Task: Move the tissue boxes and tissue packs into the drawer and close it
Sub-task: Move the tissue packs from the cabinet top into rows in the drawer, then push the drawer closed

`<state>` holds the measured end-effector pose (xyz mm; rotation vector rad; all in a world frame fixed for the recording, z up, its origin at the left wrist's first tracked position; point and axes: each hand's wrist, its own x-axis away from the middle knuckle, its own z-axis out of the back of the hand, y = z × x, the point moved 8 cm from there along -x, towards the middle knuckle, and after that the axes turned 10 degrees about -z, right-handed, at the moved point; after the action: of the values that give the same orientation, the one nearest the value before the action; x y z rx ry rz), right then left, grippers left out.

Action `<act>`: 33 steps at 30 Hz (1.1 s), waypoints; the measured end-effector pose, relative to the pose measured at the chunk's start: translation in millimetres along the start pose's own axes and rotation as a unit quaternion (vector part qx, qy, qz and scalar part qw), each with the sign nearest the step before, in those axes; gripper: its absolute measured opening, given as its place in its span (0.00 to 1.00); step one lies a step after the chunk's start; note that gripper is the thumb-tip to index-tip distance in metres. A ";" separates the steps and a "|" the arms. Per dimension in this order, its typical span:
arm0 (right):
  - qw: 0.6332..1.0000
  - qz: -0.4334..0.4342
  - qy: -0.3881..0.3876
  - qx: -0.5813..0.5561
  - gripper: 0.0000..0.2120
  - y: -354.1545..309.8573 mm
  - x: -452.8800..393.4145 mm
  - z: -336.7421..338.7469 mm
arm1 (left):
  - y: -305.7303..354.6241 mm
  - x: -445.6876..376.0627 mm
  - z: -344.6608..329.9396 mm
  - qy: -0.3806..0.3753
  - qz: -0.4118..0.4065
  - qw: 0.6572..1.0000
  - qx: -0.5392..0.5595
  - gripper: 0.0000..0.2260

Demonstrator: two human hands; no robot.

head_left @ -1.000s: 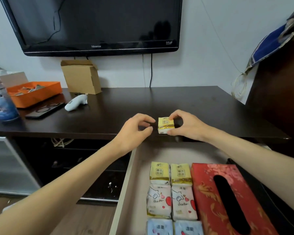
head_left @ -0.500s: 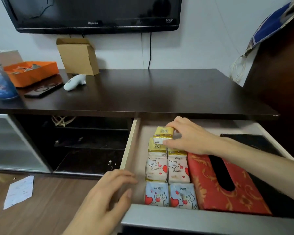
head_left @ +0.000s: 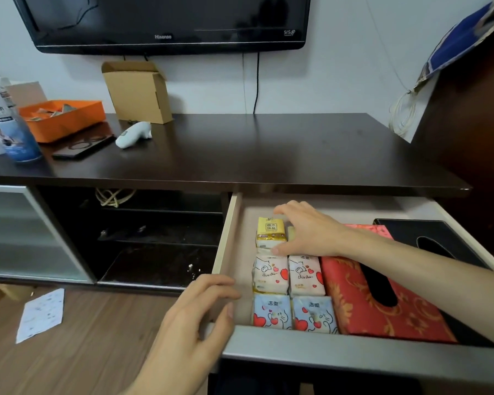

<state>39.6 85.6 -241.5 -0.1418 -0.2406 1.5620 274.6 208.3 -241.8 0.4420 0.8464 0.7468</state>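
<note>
While drawer open, right hand on yellow pack

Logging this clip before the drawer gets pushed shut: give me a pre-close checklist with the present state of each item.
1. Tabletop free of tissue items: ok, none visible there.
2. Yellow pack settled in drawer: cannot tell, right hand rests on it.
3. Right hand out of drawer: not ok, it reaches inside.
4. Red tissue box and black tissue box inside: ok.
5. Left hand at the drawer's front corner: ok, fingers touch its edge.
6. Packs low enough to clear the tabletop: cannot tell.
</note>
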 end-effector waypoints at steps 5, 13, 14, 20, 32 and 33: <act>0.994 0.029 0.055 -0.093 0.30 4.9 62.7 35.5 | 0.8 20.5 3.4 0.048 0.024 0.998 0.041 0.13; 0.987 -0.025 0.124 -0.096 0.27 69.4 234.6 20.6 | 5.3 25.4 -1.4 0.064 0.010 0.996 0.062 0.12; 0.986 -0.035 0.140 -0.082 0.28 75.7 247.9 17.5 | 5.2 24.6 -2.1 0.064 0.007 0.996 0.059 0.12; 0.979 -0.035 0.198 0.023 0.32 77.5 256.5 12.6 | -1.7 17.8 -6.7 0.063 -0.002 0.997 0.032 0.12; 0.974 -0.042 0.219 0.038 0.31 105.7 182.9 21.8 | -44.8 -47.9 -29.1 0.066 0.007 0.997 0.039 0.12; 0.973 -0.039 0.225 0.040 0.31 108.5 175.0 22.7 | -49.6 -55.1 -30.8 0.067 0.006 0.997 0.038 0.12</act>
<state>-72.5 259.6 -234.8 -0.4110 0.1715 1.4163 246.4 136.3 -263.0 0.4694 1.0018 0.7638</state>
